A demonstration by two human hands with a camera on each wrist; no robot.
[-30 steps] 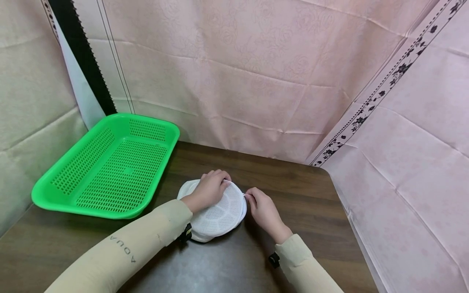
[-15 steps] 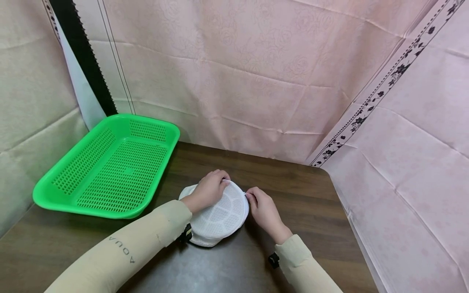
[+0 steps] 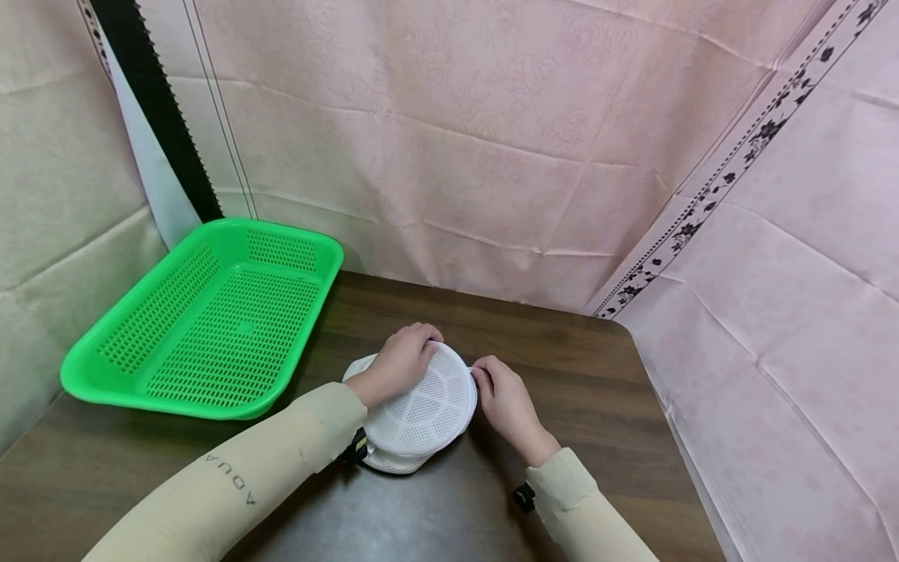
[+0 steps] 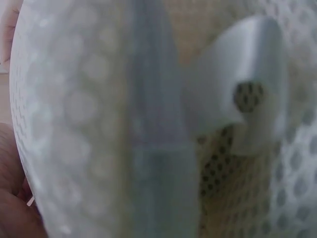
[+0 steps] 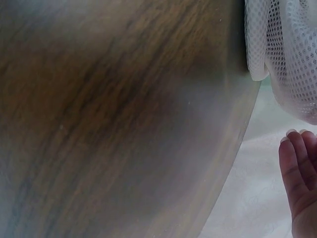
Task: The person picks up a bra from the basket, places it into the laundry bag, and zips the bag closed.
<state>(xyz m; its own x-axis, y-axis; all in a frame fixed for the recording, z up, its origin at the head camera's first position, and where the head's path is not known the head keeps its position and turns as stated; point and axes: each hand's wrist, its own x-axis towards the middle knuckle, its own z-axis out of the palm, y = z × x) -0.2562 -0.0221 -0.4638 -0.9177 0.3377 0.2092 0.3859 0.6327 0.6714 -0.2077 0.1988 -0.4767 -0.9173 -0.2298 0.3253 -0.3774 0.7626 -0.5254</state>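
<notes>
A round white mesh laundry bag (image 3: pixel 428 410) sits over the table in the head view, its flat top facing up and softer mesh bulging out below. My left hand (image 3: pixel 400 363) lies across its upper left and grips the far rim. At the right edge of that rim, the thumb and fingers of my right hand (image 3: pixel 506 398) pinch a small piece, seemingly the zipper pull; it is mostly hidden. Mesh (image 4: pixel 74 114) and a pale plastic piece (image 4: pixel 242 84) fill the left wrist view, blurred. Fingers of the right hand (image 5: pixel 302 178) show below the mesh bag (image 5: pixel 297 59) in the right wrist view.
A large green plastic basket (image 3: pixel 309 336) with slotted walls stands on the left of the brown wooden table (image 3: pixel 562 359). Pale patterned cloth (image 3: pixel 449 156) hangs behind and along both sides. The table's right edge runs beside the right forearm.
The bag's round top has shifted slightly right and tilted a little, and its lower mesh shows more at the front. Both hands stay nearly in place with the same holds.
</notes>
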